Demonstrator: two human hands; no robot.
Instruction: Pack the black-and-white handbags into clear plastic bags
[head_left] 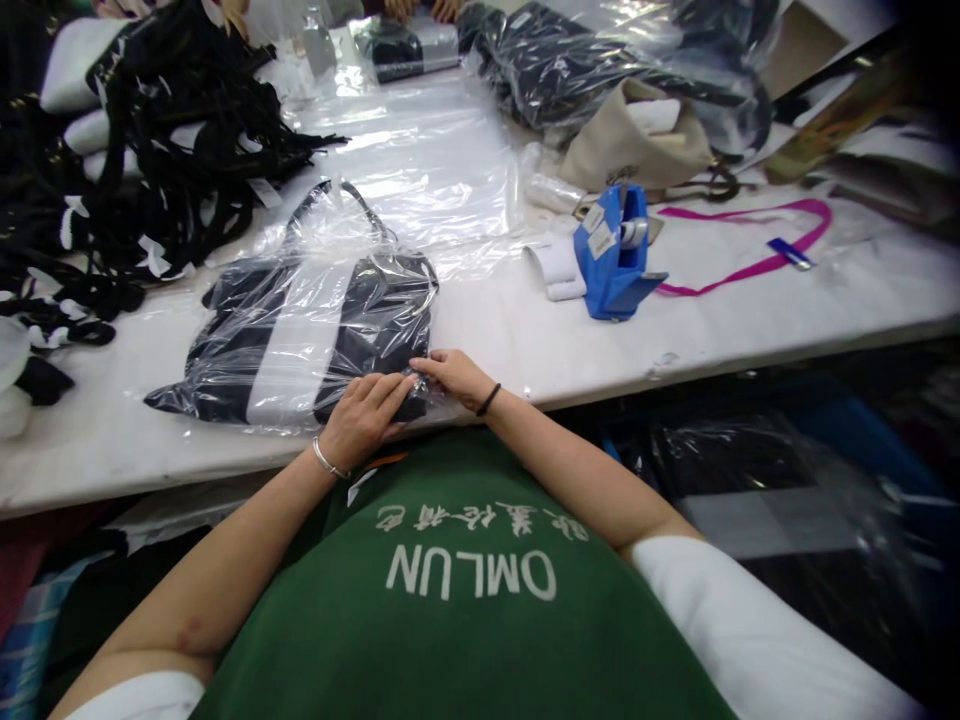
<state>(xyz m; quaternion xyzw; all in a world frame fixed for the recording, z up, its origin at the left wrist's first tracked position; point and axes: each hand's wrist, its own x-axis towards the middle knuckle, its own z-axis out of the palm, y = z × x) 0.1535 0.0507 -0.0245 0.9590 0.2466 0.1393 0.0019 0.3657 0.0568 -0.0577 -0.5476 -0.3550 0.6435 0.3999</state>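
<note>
A black bag with a wide pale band lies flat on the table inside a clear plastic bag (300,340), its dark handles toward the far side. My left hand (364,412) rests at the near right corner of this wrapping, fingers close together over the film and thumb hidden. Beside it, my right hand (454,376) pinches the plastic at the same corner, the fingertips of both hands almost meeting.
Black bags with straps (187,130) are heaped at the left. Flat clear plastic sleeves (427,150) lie beyond the wrapped bag. A blue tape dispenser (611,265), a pink lanyard (750,268) and a beige pouch (611,145) are on the right. Another person's hands (424,10) show at the top.
</note>
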